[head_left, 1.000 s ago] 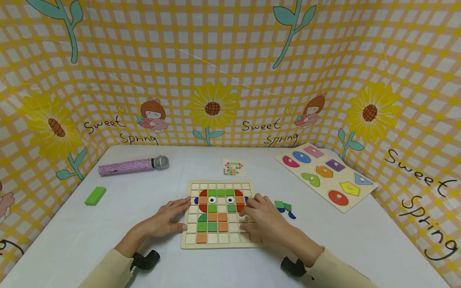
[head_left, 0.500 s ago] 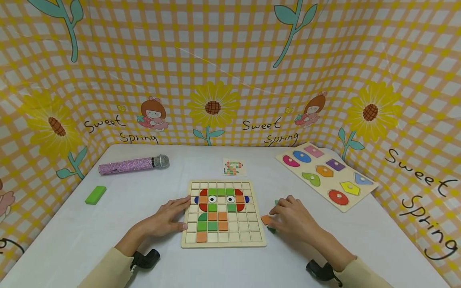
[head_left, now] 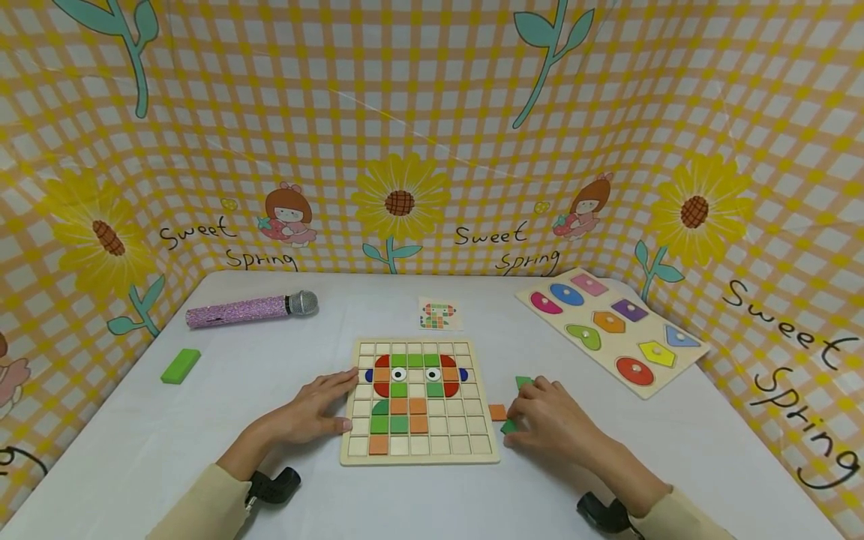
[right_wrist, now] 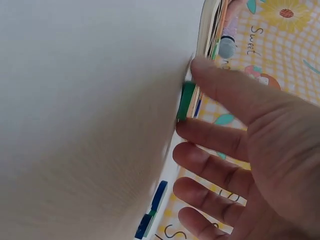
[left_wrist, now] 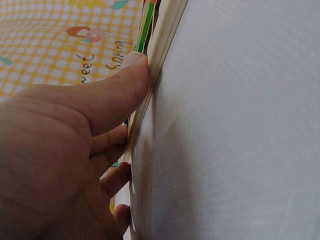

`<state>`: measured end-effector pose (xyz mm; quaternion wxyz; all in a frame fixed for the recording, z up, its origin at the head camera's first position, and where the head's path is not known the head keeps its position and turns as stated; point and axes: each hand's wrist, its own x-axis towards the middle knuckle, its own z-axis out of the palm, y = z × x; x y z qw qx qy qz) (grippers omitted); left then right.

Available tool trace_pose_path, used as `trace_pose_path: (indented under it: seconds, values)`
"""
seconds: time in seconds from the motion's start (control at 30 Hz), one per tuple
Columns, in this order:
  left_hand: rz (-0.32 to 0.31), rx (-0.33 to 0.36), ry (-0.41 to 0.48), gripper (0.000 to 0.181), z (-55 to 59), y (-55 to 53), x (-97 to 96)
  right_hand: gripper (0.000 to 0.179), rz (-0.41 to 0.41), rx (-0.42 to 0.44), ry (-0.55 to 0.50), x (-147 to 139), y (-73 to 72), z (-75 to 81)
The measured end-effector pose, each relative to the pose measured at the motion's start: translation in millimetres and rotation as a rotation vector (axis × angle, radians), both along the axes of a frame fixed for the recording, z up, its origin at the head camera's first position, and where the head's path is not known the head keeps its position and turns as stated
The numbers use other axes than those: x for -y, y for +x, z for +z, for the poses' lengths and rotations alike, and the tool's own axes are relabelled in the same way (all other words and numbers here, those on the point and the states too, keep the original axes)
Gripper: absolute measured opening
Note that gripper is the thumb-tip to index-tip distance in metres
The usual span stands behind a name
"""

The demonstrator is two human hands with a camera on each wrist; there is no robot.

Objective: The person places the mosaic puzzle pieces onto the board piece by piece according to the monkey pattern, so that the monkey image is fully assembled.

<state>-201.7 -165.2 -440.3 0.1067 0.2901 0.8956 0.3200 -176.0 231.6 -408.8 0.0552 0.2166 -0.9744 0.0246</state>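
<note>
The wooden grid board holds red, orange, green and blue tiles and two eye tiles in a face-like pattern. My left hand rests at its left edge, with the thumb and fingertips against the rim in the left wrist view. Right of the board, my right hand pinches a green tile by its ends between thumb and index finger, low on the table. An orange tile lies flat beside those fingers. Another green tile is partly covered by the hand; two blue pieces show in the right wrist view.
A small picture card lies behind the board. A shape puzzle board with knobbed pieces is at the back right. On the left are a glittery microphone and a green block. Patterned cloth walls the table.
My right hand has moved right, off the board, to the loose tiles. The orange tile, tilted half a second ago, now lies flat. My left hand has stayed put.
</note>
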Motion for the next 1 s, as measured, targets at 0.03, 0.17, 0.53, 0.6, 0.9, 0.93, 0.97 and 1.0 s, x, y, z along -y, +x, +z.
trace_pose_path:
  seconds: [0.03, 0.17, 0.53, 0.6, 0.9, 0.93, 0.97, 1.0]
  values:
    - [-0.002, -0.004, -0.002, 0.075, -0.6, -0.2, 0.1, 0.033, 0.002, 0.003, 0.002, 0, 0.3, -0.4]
    - [-0.007, -0.013, -0.008, 0.075, -2.5, -1.1, 0.3, 0.028, 0.009, 0.012, -0.003, -1, 1.7, -1.4]
    - [-0.007, -0.016, -0.013, 0.076, -3.7, -1.2, 0.9, 0.020, 0.000, 0.033, -0.046, -1, 5.4, 2.2]
    - [-0.007, -0.016, -0.014, 0.076, -3.7, -1.2, 0.9, 0.020, 0.006, 0.022, -0.054, 0, 5.7, 4.1]
    - [-0.008, -0.010, -0.017, 0.076, -2.8, -0.9, 0.4, 0.020, 0.021, -0.019, -0.092, 1, 5.7, 12.7]
    - [-0.006, -0.009, -0.017, 0.076, -2.5, -0.9, 0.6, 0.019, 0.025, -0.025, -0.096, 2, 5.8, 13.9]
    - [-0.004, -0.008, -0.018, 0.076, -2.2, -0.8, 0.8, 0.019, 0.030, -0.030, -0.099, 3, 5.7, 15.0]
    - [-0.001, -0.008, -0.019, 0.076, -1.8, -0.8, 0.9, 0.019, 0.034, -0.031, -0.101, 5, 5.7, 16.0]
